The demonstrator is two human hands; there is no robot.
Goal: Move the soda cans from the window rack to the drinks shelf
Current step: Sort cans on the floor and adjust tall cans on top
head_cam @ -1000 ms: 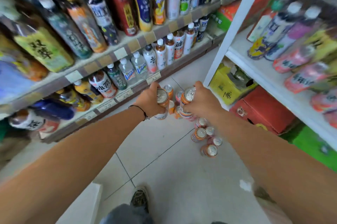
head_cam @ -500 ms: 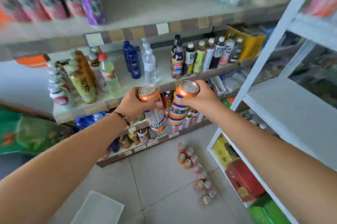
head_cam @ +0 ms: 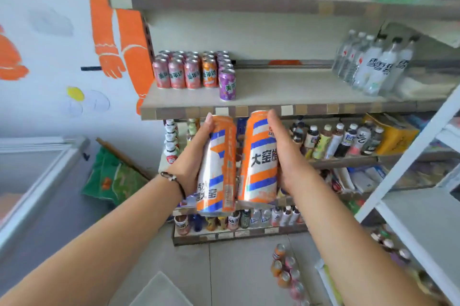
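Observation:
I hold two tall orange, white and blue soda cans upright, side by side, just below the front edge of the drinks shelf (head_cam: 286,89). My left hand (head_cam: 193,156) grips the left can (head_cam: 216,166) from its left side. My right hand (head_cam: 283,153) grips the right can (head_cam: 261,158) from its right side. On that shelf, at its left end, stands a group of small pink, orange and purple cans (head_cam: 191,70). Several more soda cans (head_cam: 286,270) lie in a row on the floor below.
Clear bottles (head_cam: 371,61) stand at the shelf's right end. Lower shelves hold rows of bottles (head_cam: 343,138). A white rack (head_cam: 410,176) rises on the right. A chest freezer (head_cam: 32,176) sits at the left, with a green bag (head_cam: 112,176) beside it.
Both hands have risen with the cans from near the floor to just below the drinks shelf. My view has swung up and left, bringing the shelf with the small cans into sight.

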